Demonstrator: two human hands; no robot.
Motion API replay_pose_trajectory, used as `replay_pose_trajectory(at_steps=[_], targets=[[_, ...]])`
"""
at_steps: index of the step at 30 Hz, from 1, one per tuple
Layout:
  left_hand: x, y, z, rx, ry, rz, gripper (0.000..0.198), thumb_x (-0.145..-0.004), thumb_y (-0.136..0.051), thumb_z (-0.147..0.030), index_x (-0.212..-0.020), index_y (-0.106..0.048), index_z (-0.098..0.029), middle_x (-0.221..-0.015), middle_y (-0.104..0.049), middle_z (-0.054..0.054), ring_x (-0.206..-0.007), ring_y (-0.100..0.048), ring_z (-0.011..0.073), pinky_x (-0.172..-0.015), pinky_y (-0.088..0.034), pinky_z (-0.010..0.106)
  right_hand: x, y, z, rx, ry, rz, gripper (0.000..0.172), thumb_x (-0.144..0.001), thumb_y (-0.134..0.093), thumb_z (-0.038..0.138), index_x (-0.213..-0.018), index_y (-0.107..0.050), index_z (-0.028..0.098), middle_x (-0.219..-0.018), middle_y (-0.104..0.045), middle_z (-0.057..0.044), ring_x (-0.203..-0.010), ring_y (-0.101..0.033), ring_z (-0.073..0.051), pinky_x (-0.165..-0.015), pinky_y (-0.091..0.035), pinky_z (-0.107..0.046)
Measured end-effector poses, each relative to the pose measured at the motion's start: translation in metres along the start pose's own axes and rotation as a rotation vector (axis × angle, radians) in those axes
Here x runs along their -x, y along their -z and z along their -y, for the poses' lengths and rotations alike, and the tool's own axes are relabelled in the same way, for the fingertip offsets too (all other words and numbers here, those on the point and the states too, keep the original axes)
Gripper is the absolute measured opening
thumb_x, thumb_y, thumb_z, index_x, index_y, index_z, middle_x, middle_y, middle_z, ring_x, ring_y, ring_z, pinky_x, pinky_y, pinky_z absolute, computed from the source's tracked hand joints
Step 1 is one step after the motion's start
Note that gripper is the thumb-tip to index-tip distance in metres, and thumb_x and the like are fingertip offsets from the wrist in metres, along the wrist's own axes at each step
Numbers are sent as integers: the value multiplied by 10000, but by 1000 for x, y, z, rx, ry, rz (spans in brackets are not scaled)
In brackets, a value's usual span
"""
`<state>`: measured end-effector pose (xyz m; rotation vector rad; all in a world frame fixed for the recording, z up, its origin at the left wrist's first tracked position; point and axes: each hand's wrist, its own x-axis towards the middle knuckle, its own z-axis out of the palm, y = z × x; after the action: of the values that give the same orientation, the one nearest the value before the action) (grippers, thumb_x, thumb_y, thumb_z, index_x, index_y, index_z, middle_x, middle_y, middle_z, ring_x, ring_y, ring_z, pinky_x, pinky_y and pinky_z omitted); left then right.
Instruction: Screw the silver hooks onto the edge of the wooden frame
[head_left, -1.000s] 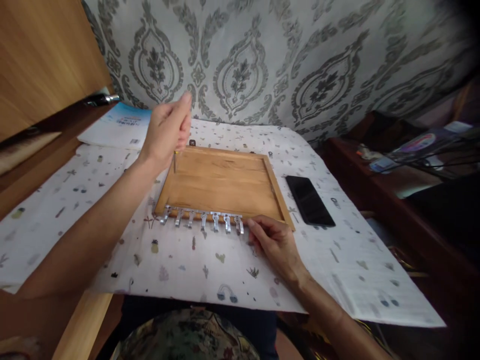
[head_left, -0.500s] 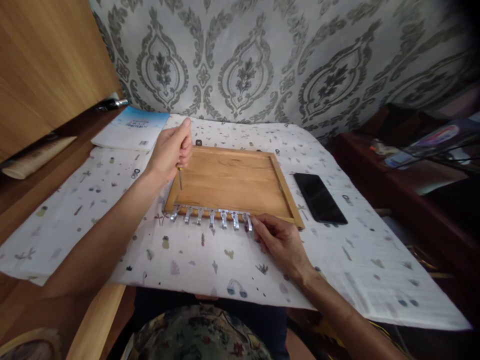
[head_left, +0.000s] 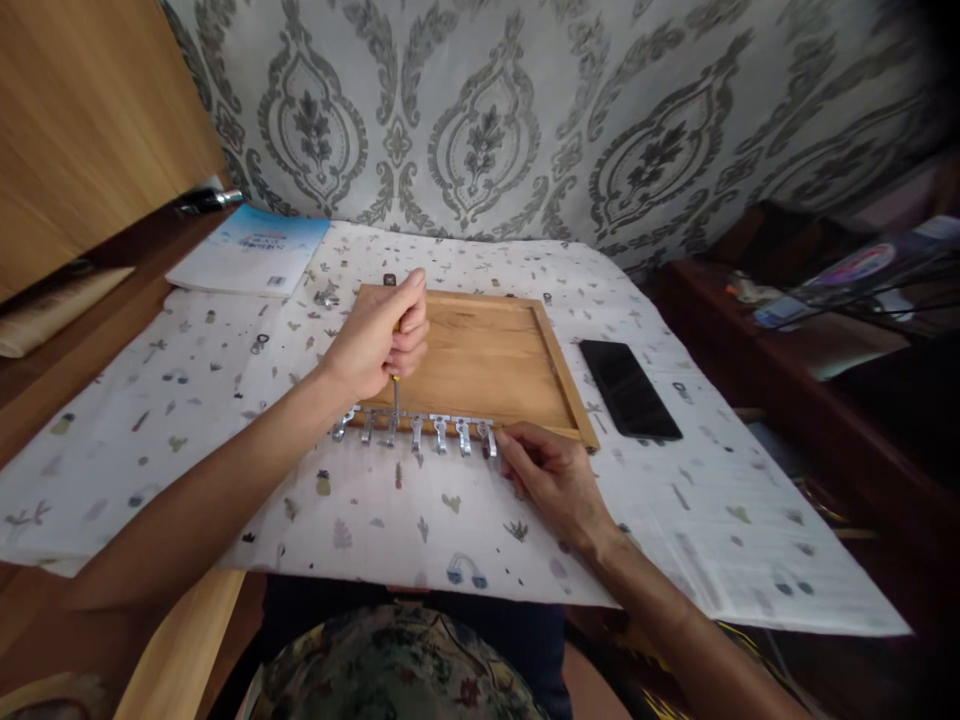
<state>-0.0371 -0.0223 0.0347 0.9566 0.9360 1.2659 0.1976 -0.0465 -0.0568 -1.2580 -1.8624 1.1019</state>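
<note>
A shallow wooden frame with a solid panel (head_left: 487, 350) lies flat on the patterned tablecloth. Along its near edge runs a row of several silver metal hooks (head_left: 440, 434). My left hand (head_left: 386, 340) is closed in a fist around a screwdriver (head_left: 396, 396), whose shaft points down at the hook row, left of its middle. Whether the tip sits in a screw is too small to tell. At the right end of the row, the fingertips of my right hand (head_left: 551, 475) are pinched together by the last hook, touching or very near it.
A black phone (head_left: 630, 390) lies right of the wooden frame. At the back left is a blue and white booklet (head_left: 251, 250), with small metal pieces (head_left: 326, 297) nearby. A wooden cabinet (head_left: 97, 110) borders the left side; a patterned curtain (head_left: 480, 130) hangs behind.
My left hand has moved right and down with the screwdriver, from above the frame's left side to the hook row. My right hand stays by the last hook. The view has shifted slightly.
</note>
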Motion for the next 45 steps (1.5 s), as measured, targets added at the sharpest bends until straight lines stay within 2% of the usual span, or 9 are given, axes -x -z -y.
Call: replay_pose_trajectory(at_steps=[13,19,23,27,29,31,35,41,45], targets=[[-7,2,19,52,65,87,557,-1068,-338,-370,-542,-324,-187,-428,-175,-99,-323,-138,29,-317,-160,123,0,2,4,69,28,8,359,-932,-529,423,-653,-583,203,-524,-506,27,-442,-429,-91,-439,-347,-242],[-11,16,6,124,9,77,537,-1059,-348,-396,-562,-321,-193,-441,-146,-103,-346,-107,45,-329,-168,139,0,3,1,61,-13,16,414,-926,-532,506,-649,-583,203,-539,-510,22,-421,-429,-95,-416,-346,-247],[-15,38,-13,100,-141,-46,521,-1037,-388,-431,-578,-310,-199,-454,-147,-102,-365,-105,57,-360,-161,165,-2,4,1,67,-31,37,437,-912,-525,552,-660,-598,202,-550,-518,14,-425,-441,-104,-420,-359,-252],[-21,80,-31,-319,-370,-462,471,-987,-475,-413,-585,-343,-207,-461,-236,-84,-385,-208,71,-413,-179,207,-1,5,2,56,-57,40,441,-896,-539,583,-688,-610,200,-566,-521,14,-422,-439,-102,-418,-363,-253],[-22,104,-35,-793,-414,-688,399,-968,-492,-353,-604,-458,-194,-498,-380,-46,-449,-371,97,-481,-284,229,-1,6,-1,62,-64,51,445,-897,-536,591,-711,-622,196,-579,-531,10,-435,-449,-104,-427,-371,-251],[-23,126,-35,-1313,-300,-792,294,-962,-481,-311,-761,-653,-183,-650,-601,15,-634,-577,162,-625,-407,272,-2,7,-7,76,-58,68,455,-902,-525,601,-751,-646,190,-582,-537,8,-444,-452,-106,-430,-368,-250],[-25,149,-17,-1679,-154,-703,354,-959,-431,-228,-1148,-730,-209,-1123,-712,100,-994,-668,268,-807,-477,344,-8,10,-12,115,-3,74,477,-908,-519,614,-784,-680,183,-552,-515,11,-458,-431,-111,-422,-337,-246],[-32,153,11,-1826,-138,-449,477,-887,-429,-84,-1216,-720,-270,-1193,-671,102,-1141,-617,290,-873,-497,371,-23,19,19,125,34,59,470,-890,-529,592,-696,-653,182,-548,-498,10,-472,-422,-114,-448,-365,-253],[-34,159,15,-1849,-156,-388,442,-900,-403,-73,-1172,-716,-228,-1181,-686,128,-1178,-601,289,-879,-496,372,-36,18,31,128,89,48,428,-887,-531,552,-704,-650,184,-503,-458,28,-457,-400,-114,-453,-347,-262]])
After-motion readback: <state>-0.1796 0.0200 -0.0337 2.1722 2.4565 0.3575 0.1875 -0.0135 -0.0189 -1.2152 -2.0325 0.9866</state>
